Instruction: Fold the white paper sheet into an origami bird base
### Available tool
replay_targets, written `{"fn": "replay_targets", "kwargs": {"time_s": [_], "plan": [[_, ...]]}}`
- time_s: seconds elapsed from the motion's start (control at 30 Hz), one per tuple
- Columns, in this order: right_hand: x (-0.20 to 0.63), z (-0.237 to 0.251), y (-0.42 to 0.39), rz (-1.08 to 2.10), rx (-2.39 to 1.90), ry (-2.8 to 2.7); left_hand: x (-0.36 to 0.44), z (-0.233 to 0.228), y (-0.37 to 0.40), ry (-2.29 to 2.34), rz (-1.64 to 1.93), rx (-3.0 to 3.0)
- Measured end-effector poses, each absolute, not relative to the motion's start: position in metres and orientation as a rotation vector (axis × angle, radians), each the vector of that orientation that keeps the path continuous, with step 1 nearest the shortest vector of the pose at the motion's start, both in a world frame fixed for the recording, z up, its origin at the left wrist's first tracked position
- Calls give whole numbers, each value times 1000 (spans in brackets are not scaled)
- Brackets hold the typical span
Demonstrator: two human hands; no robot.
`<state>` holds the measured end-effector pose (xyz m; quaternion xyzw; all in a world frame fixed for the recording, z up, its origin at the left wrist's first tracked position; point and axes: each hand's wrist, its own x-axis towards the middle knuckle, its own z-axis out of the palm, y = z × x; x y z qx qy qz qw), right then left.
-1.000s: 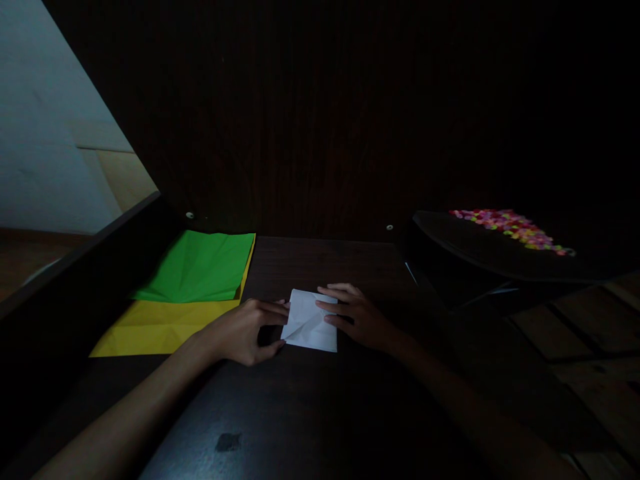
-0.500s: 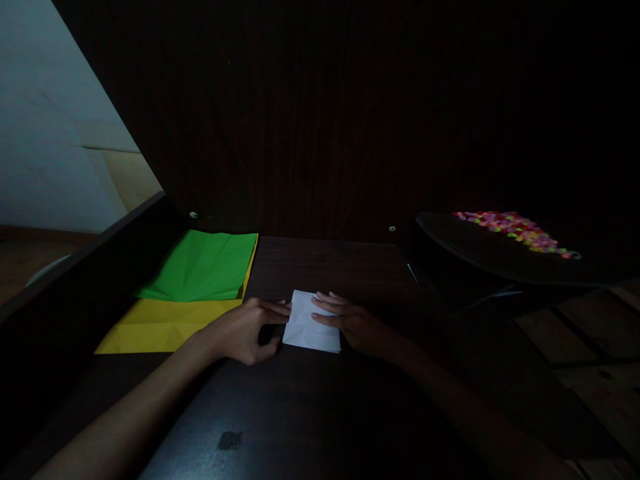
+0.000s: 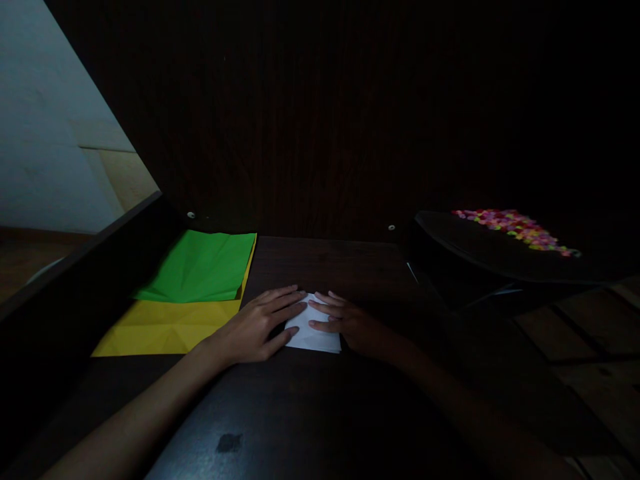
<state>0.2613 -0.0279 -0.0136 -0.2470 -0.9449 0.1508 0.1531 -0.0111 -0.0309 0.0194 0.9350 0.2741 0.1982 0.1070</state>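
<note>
Dim room, my view over dark wooden desk [image 3: 320, 413], faint sheen and small smudge [image 3: 229, 443] near front edge. Tall dark wood panel [image 3: 320, 120] closes off back; two pale screw caps [image 3: 190, 215] along its base. Dark side board [image 3: 75, 273] runs down left. Beyond it I see pale wall [image 3: 45, 133] and light wooden floor [image 3: 125, 177]. Right, wooden floorboards [image 3: 590, 333] barely lit.

Dark wooden table [image 3: 325, 407] carried white folded paper [image 3: 315, 333]; yellow sheet [image 3: 165, 327] lay left of it, green sheet [image 3: 203, 267] atop yellow.
</note>
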Motion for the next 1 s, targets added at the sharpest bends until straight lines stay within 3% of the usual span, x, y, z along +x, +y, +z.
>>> {"fn": "replay_targets", "kwargs": {"time_s": [0.33, 1.0], "plan": [[262, -13, -28, 264, -859, -2525, -11, 16, -31, 762, 254, 2716], [278, 1, -29, 533, -1237, -2729, -8, 13, -34, 845, 189, 2737]]}}
